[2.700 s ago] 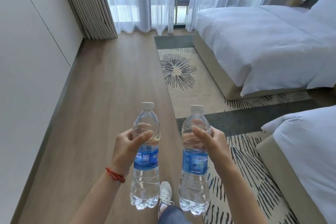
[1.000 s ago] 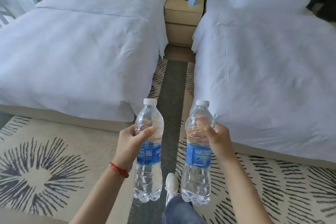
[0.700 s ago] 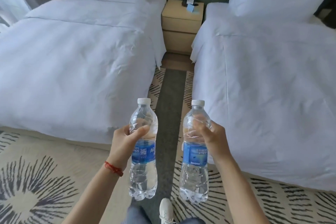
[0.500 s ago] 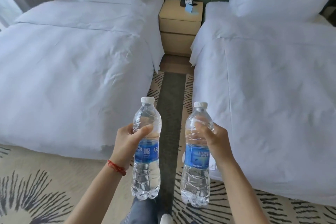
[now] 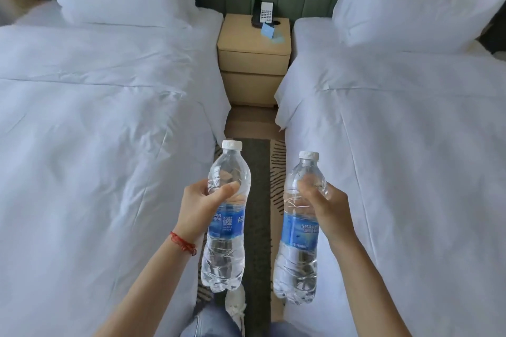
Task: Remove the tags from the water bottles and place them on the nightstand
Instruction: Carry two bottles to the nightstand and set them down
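A: What can go wrong from here, in your opinion?

B: The left hand [image 5: 201, 206] is wrapped around the left clear plastic water bottle with white cap and blue label [image 5: 226, 216], and the right hand [image 5: 325, 209] grips the right clear plastic bottle of the same kind [image 5: 298, 230]. Both hands are full, so I think no finger is free to pull a tag. If the person tries it like this, a bottle may slip and fall on the patterned rug [image 5: 276, 172].

A: And the beige two-drawer nightstand [image 5: 253, 63]?

B: It stands well ahead, between the two white beds [image 5: 90, 145]. A black telephone [image 5: 261, 12] and a small blue card [image 5: 267, 31] sit at the back of its top, so a bottle put down carelessly can hit them.

A: How do the bottles look?

B: Both are upright, full and closed, held near each other above the gap between the beds. I cannot see any separate tag, only the blue labels.
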